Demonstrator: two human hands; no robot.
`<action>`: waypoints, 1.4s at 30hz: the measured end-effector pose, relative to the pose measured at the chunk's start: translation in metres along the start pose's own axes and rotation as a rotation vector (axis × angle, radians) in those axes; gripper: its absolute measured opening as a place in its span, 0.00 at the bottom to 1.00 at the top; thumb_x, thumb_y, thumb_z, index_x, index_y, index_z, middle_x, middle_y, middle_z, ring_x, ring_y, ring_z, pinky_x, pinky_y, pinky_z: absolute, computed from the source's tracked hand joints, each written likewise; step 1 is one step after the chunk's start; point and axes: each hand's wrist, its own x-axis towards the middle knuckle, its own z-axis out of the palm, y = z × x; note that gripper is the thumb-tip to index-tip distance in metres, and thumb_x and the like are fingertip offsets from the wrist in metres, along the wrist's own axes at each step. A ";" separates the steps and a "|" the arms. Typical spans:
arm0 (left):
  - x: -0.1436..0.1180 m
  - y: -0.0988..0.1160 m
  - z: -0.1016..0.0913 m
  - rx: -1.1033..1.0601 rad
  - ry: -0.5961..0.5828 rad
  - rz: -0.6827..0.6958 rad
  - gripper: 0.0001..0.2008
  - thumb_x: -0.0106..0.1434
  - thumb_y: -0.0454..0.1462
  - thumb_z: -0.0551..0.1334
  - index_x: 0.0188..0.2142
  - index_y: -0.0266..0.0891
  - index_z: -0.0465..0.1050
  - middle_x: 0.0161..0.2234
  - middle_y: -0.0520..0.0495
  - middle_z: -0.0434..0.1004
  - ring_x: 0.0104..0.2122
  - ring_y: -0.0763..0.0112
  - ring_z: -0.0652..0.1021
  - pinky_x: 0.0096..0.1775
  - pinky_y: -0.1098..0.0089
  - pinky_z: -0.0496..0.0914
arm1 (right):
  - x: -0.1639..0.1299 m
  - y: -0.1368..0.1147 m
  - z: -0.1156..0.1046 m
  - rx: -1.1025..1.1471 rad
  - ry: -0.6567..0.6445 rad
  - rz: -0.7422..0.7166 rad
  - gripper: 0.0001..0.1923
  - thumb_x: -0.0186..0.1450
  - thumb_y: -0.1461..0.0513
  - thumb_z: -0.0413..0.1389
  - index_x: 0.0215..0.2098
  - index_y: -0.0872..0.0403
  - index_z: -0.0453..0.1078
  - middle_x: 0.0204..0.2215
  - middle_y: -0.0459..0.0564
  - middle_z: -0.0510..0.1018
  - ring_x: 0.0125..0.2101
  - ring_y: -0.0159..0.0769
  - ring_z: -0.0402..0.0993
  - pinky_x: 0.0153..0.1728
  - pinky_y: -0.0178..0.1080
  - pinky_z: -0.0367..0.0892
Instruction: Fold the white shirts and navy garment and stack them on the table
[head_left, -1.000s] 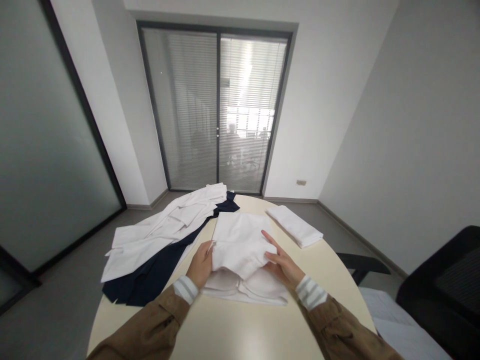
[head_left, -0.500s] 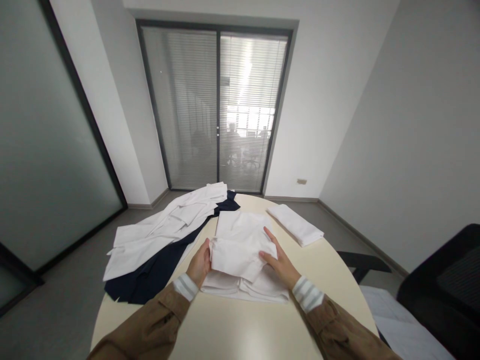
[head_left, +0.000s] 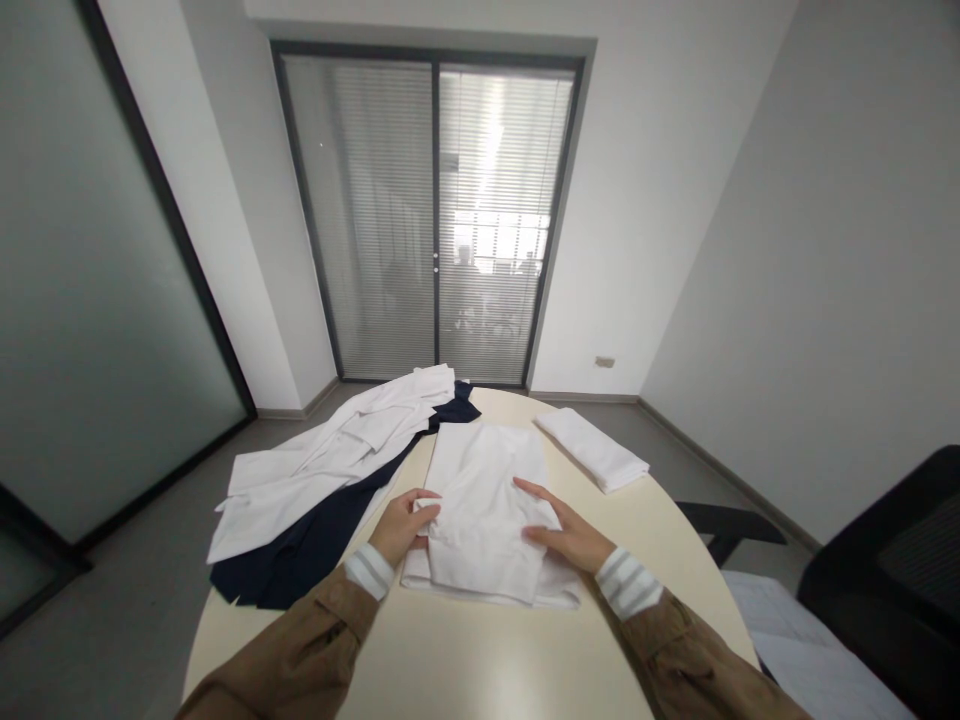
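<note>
A folded white garment lies on the round table in front of me, its upper layer turned down toward my side. What kind of garment it is cannot be made out. My left hand grips its left edge, thumb and forefinger on top and other fingers partly hidden beside the cloth. At the right edge, my right hand has its thumb and forefinger over the cloth with a fold between them. The rest of its fingers are hidden.
Loose white garments lie over dark navy cloth on the table's left. A neatly folded white cloth rests at the right rim of the cream table. Beyond stands a black chair, with white material beside it.
The garment's raised upper layer has come down toward me and now lies flatter over the lower part. Both hands have lowered slightly; the left thumb now shows on top of the cloth.
</note>
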 end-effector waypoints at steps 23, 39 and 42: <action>-0.002 0.007 -0.010 -0.092 -0.114 0.138 0.25 0.42 0.41 0.78 0.39 0.39 0.74 0.47 0.45 0.73 0.37 0.68 0.78 0.32 0.70 0.77 | -0.006 -0.001 -0.004 0.247 0.046 0.028 0.43 0.54 0.54 0.68 0.65 0.46 0.57 0.54 0.52 0.73 0.50 0.47 0.73 0.52 0.50 0.68; -0.016 -0.008 0.019 0.339 -0.062 0.526 0.16 0.51 0.31 0.67 0.41 0.41 0.76 0.52 0.40 0.70 0.54 0.56 0.72 0.40 0.69 0.75 | 0.000 -0.007 -0.004 -0.103 0.286 -0.061 0.31 0.55 0.55 0.67 0.55 0.49 0.69 0.56 0.53 0.72 0.55 0.51 0.68 0.56 0.51 0.65; -0.010 -0.004 0.019 0.387 0.024 0.660 0.12 0.55 0.33 0.65 0.41 0.42 0.75 0.46 0.43 0.75 0.51 0.58 0.74 0.43 0.67 0.74 | 0.001 -0.011 -0.006 -0.169 0.348 -0.113 0.26 0.57 0.53 0.65 0.53 0.48 0.71 0.54 0.53 0.74 0.55 0.51 0.69 0.56 0.52 0.65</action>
